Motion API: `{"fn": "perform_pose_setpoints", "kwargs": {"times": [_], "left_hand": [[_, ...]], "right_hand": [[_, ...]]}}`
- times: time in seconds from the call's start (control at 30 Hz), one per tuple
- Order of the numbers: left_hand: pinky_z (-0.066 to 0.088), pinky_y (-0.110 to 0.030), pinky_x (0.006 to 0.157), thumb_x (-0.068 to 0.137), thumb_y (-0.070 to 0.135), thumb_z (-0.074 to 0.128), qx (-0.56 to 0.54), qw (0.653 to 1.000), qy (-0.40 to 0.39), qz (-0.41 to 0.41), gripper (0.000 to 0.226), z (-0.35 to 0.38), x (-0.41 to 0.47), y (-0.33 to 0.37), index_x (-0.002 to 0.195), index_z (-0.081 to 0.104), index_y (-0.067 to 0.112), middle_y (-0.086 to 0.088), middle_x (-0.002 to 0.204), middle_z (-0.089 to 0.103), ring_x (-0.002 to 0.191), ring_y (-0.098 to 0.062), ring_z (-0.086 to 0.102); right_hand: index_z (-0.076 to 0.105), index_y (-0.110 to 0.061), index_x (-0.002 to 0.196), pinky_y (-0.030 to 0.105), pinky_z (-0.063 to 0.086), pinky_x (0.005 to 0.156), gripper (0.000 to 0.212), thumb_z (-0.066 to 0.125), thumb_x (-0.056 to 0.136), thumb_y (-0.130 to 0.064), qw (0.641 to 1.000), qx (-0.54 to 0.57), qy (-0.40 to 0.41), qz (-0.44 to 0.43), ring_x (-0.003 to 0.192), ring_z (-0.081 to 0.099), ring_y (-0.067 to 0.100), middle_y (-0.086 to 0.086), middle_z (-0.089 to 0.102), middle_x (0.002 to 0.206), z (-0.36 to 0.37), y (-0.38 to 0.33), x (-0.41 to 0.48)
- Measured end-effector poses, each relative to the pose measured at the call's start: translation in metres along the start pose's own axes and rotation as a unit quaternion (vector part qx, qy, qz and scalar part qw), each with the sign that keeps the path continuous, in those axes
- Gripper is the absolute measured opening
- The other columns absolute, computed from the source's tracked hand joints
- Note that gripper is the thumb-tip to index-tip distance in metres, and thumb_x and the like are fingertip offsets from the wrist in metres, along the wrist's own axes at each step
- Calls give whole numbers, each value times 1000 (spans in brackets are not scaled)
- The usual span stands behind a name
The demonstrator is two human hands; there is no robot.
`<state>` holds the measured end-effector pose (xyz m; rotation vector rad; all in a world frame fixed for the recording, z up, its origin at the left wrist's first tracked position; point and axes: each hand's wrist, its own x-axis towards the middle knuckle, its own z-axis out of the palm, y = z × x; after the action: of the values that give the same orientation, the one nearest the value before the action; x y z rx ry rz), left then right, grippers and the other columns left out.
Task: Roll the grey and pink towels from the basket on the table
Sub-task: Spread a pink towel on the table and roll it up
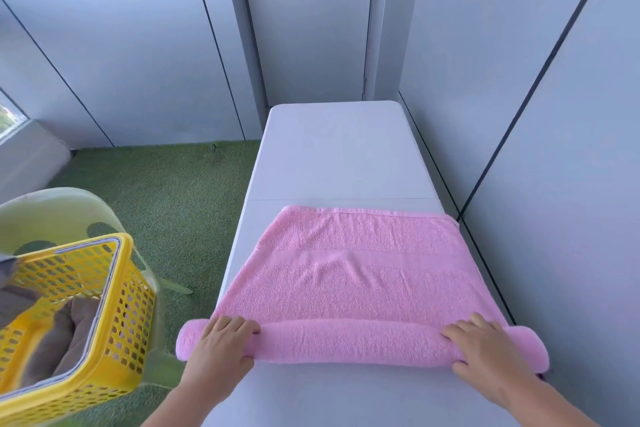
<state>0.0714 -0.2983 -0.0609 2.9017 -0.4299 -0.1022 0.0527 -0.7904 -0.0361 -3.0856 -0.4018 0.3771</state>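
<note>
A pink towel (356,274) lies spread across the white table (332,152), its near end wound into a thick roll that runs the table's width. My left hand (221,347) grips the roll near its left end, fingers curled over the top. My right hand (485,347) grips it near the right end the same way. Left of the table stands a yellow perforated basket (114,291) holding grey towels (65,333).
The basket sits on a pale green plastic chair (62,208) on green artificial turf (166,198). A grey wall runs close along the table's right side. A closed door (311,21) stands beyond the table's far end.
</note>
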Motion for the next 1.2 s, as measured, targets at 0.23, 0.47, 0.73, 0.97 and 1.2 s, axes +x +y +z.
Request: {"fn": "perform_pose_setpoints", "kwargs": {"times": [0.23,0.47,0.73,0.97,1.2], "left_hand": [[33,-26,93,51,34,67,-41,999,12,-14,50,11,-33,11,100,58,39,24,96,54,93,-10,53],[34,-29,100,65,64,62,-19,999,-34,-19,47,-3,-10,16,107,57,43,23,103,50,102,-7,53],[35,-31,104,89,65,41,-53,996,-71,-9,46,-15,83,24,126,54,39,20,124,49,123,-7,39],[32,-35,112,95,25,51,-13,999,-35,16,49,-30,215,35,144,43,29,11,146,42,139,-14,33],[10,-43,124,94,8,47,77,991,-104,-31,78,-25,303,24,159,6,18,0,163,23,153,-21,9]], "right_hand": [[59,-39,88,26,38,60,54,66,36,-48,994,100,-20,34,80,45,8,-23,54,83,6,-9,-19],[59,-42,87,26,47,63,41,60,65,-76,995,98,35,-4,79,48,1,-30,46,86,-10,-28,33],[60,-32,101,22,43,82,29,45,88,-53,988,141,20,-53,99,43,3,-24,50,98,-36,-85,156],[54,-20,128,36,45,95,43,53,89,-36,992,111,-41,-40,124,39,19,-6,53,126,-57,-100,254],[42,-18,142,40,45,98,55,57,90,-25,988,150,-13,-38,126,39,23,-4,42,146,-68,-121,314]]}}
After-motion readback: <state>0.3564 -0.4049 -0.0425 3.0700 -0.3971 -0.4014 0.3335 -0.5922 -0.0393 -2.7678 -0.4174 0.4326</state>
